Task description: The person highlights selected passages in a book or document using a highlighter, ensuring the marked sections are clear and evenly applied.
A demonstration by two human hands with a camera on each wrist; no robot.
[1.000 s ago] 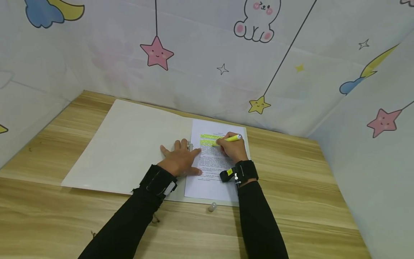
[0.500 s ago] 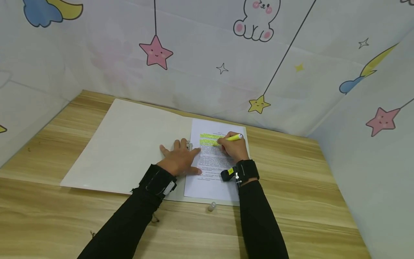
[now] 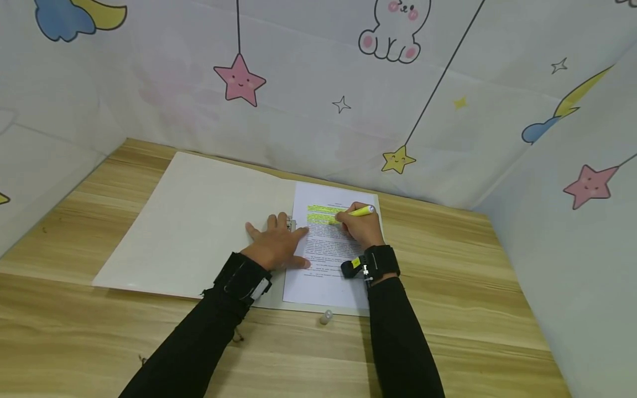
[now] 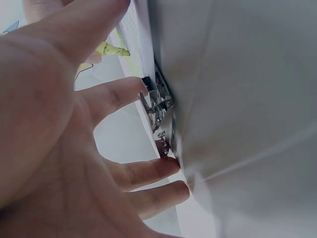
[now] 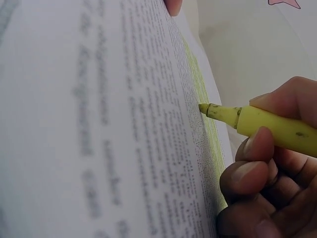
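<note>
Presently, right-hand fingers [image 5: 259, 143] grip one highlighter [image 5: 280, 131] over one page [image 3: 320, 290].

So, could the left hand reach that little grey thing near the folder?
Probably yes: the left hand is spread, and only flat paper and folder lie between it and the grey thing.

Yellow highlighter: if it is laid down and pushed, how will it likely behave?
The highlighter likely rolls, as its barrel looks rounded. It seems light: the right hand holds it like a pen. Its uncapped tip may mark.
</note>
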